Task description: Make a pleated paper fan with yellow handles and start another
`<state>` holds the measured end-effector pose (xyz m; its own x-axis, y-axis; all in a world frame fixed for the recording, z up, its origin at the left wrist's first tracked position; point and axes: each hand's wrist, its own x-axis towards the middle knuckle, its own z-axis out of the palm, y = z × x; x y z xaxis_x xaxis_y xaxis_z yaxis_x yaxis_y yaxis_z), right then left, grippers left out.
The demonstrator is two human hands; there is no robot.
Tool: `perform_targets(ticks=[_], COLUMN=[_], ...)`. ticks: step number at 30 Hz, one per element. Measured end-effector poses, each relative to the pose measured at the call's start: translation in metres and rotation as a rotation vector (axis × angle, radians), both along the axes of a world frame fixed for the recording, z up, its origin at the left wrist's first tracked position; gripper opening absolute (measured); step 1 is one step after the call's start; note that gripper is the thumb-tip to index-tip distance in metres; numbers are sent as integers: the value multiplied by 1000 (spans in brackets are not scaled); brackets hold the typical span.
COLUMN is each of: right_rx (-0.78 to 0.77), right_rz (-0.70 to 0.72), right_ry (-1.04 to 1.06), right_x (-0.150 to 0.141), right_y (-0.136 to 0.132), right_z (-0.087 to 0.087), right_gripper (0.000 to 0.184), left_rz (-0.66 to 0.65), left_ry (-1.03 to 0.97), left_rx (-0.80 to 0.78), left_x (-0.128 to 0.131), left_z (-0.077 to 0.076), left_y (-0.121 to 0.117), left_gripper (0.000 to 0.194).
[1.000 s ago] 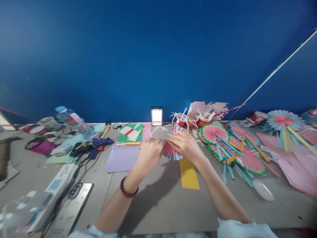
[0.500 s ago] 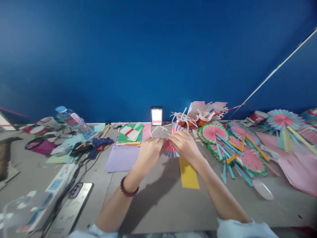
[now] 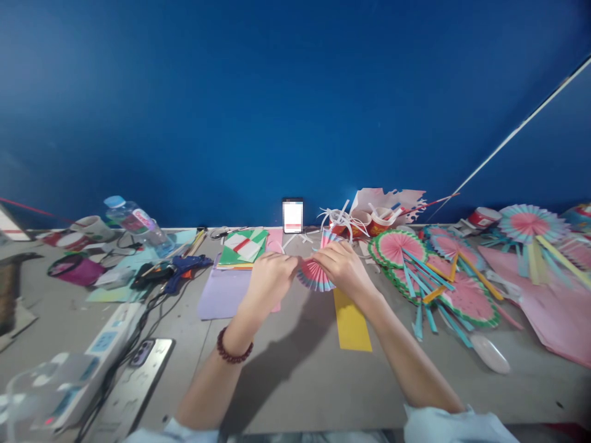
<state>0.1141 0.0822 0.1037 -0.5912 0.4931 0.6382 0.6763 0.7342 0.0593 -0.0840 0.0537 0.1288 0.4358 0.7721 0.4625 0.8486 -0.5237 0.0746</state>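
A pleated paper fan (image 3: 316, 275), pink with a light blue and white rim, is partly spread above the table between my hands. My right hand (image 3: 345, 269) pinches it from the right, its fingers covering the upper right folds. The closed fingers of my left hand (image 3: 273, 278) are at the fan's left edge; the exact grip is hidden behind the knuckles. A yellow paper strip (image 3: 353, 321) lies flat under my right wrist. Beyond my left hand, a lilac sheet (image 3: 221, 296) carries a stack of green and white papers (image 3: 244, 247).
Finished pleated fans (image 3: 398, 247) lie in a pile to the right, beside a white spoon-shaped piece (image 3: 490, 354). Cups (image 3: 381, 218) with paper strips stand at the back. Leftward are a glue gun (image 3: 184, 271), a bottle (image 3: 138, 224), a power strip (image 3: 104, 344) and a phone (image 3: 141, 381).
My left hand has moved a little to the left and the fan has spread wider, showing more pink folds. My right hand has stayed nearly in place.
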Motion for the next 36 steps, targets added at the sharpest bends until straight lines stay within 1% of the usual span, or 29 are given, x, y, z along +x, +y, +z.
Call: perform_targets(ticks=[5, 8, 13, 18, 22, 25, 31, 36], right_rx=[-64, -79, -45, -54, -23, -15, -76, -111], right_rz=[-20, -33, -38, -14, 3, 10, 21, 27], right_ry=[18, 13, 17, -10, -14, -12, 28, 114], right_x=[1, 1, -1, -5, -8, -9, -9, -12], right_y=[4, 5, 8, 8, 7, 6, 3, -1], right_z=[-5, -8, -14, -18, -17, -15, -10, -9], right_gripper=[21, 22, 23, 23, 22, 22, 24, 26], left_rz=[43, 37, 40, 51, 28, 33, -7, 31], left_ry=[50, 54, 37, 81, 114, 92, 91, 86], left_rx=[54, 57, 34, -4, 9, 46, 118, 160], left_x=[4, 5, 4, 6, 11, 13, 13, 14], left_z=[-7, -10, -10, -9, -12, -13, -16, -13], left_y=[3, 4, 4, 3, 3, 5, 7, 5], left_gripper=[24, 25, 23, 21, 21, 21, 28, 28])
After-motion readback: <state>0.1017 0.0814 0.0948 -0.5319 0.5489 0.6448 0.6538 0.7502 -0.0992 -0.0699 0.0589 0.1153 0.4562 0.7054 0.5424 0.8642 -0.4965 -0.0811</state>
